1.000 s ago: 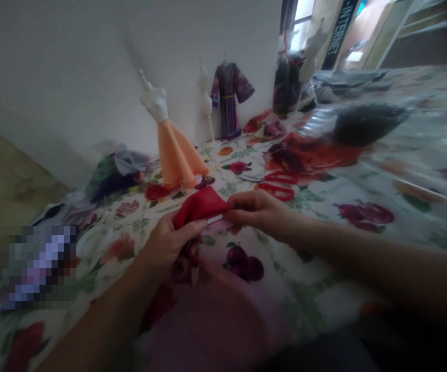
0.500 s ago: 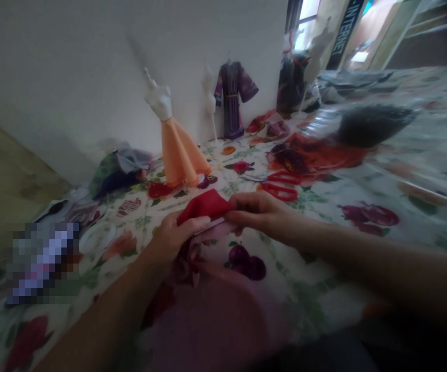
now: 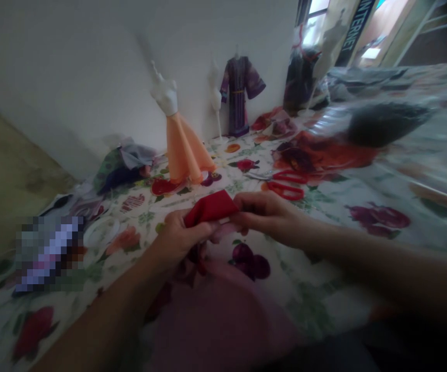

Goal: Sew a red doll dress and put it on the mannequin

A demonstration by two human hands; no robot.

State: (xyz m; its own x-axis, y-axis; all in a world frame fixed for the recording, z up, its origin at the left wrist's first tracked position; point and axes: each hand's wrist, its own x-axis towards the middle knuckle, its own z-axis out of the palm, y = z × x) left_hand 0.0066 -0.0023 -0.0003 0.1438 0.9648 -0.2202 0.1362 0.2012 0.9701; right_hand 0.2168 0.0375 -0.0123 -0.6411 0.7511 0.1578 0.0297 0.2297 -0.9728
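Observation:
Between my hands, just above the table, is a folded piece of red fabric (image 3: 216, 205). My left hand (image 3: 180, 231) is closed on its left end, the thumb lying along the lower edge. On the right end my right hand (image 3: 262, 211) pinches the fabric with thumb and fingertips. A sheer pink cloth (image 3: 215, 310) hangs from beneath the red piece down towards my lap. Where it joins the red fabric is hidden by my fingers, and a dark red gathered part shows below my left hand.
Beyond my hands stands a small white mannequin (image 3: 165, 95) in an orange skirt (image 3: 187, 155). Red-handled scissors (image 3: 287, 185) lie right of it. Further back are a purple robe (image 3: 237, 98) on a stand, orange-red fabric (image 3: 335, 153) and a dark plastic-wrapped bundle (image 3: 389, 123).
The camera view has shifted slightly, so the scene sits a little further right. My left thumb has moved along the red fabric's lower edge, and the pale strip there shows less.

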